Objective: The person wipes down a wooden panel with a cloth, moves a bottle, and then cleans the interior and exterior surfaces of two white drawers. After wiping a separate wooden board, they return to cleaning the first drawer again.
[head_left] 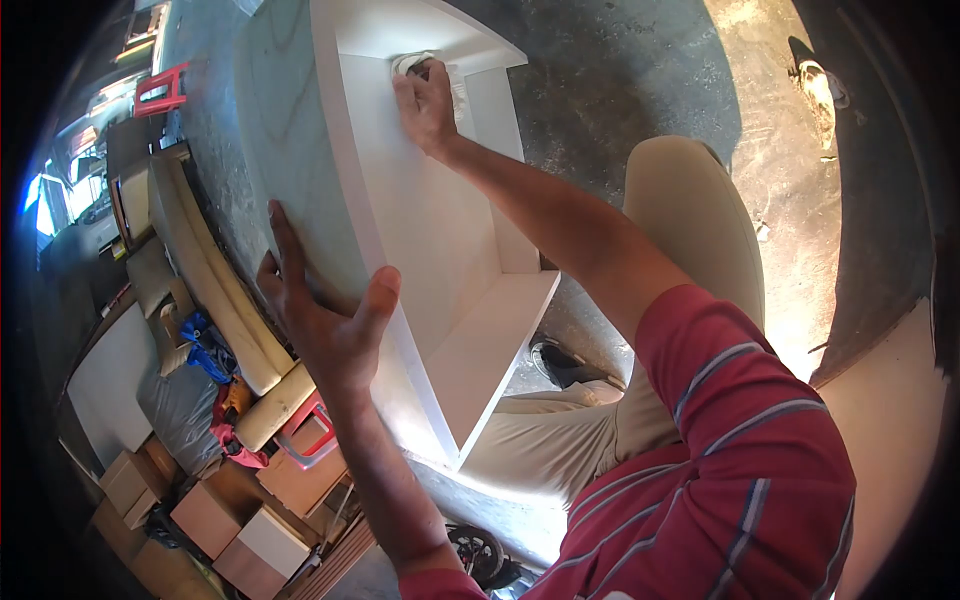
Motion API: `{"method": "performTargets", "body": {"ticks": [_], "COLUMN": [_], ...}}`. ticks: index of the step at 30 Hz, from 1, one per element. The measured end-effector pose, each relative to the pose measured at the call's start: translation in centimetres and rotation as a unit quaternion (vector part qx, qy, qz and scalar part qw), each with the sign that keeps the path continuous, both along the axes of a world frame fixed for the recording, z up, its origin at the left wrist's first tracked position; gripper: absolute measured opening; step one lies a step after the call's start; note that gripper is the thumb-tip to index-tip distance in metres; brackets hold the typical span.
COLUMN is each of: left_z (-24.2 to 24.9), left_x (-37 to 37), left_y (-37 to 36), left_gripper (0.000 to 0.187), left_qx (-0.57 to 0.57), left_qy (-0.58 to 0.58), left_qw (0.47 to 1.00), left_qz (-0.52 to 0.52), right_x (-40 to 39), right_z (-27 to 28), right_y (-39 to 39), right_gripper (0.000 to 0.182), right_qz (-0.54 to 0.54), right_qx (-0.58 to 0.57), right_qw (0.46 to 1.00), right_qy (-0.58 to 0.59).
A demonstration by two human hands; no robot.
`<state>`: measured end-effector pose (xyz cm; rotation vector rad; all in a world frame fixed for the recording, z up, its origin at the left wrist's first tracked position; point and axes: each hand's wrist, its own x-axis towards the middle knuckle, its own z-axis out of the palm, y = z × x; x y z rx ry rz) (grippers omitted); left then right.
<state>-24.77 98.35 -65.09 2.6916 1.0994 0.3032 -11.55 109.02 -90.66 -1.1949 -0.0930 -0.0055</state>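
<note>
A white open-fronted cabinet [400, 200], box-shaped with smooth inner walls, stands in front of my knees. Inside its far corner my right hand [428, 108] is closed around a crumpled whitish cloth [410, 62], pressed near where the panels meet. My left hand [335, 320] has its fingers spread along the cabinet's outer left panel [290, 130], with the thumb by the white front edge. Nothing is held in it. Whether the left palm bears on the panel cannot be made out.
A long cushioned seat [215, 270] lies to the left, with cardboard boxes [205, 520] below it. Red plastic stools [160, 90] stand around. My bent knee [690, 190] is close to the cabinet's right side. A shoe [820, 100] lies on the sunlit floor.
</note>
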Motion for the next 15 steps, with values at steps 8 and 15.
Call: {"method": "performTargets", "body": {"ticks": [8,15], "left_z": [-0.2,-0.2], "left_x": [-0.1,-0.1], "left_y": [0.3,0.1], "left_gripper": [0.103,0.105], "left_qx": [-0.003,-0.004], "left_qy": [-0.007,0.0], "left_qw": [1.0,1.0], "left_qz": [-0.02,-0.012], "right_x": [0.3,2.1], "right_z": [-12.5,-9.2], "right_y": [0.3,-5.1], "right_gripper": [0.015,0.036], "right_qz": [0.105,0.096], "right_qx": [-0.174,-0.375], "right_qw": [0.979,0.909], "right_qy": [0.013,-0.153]}}
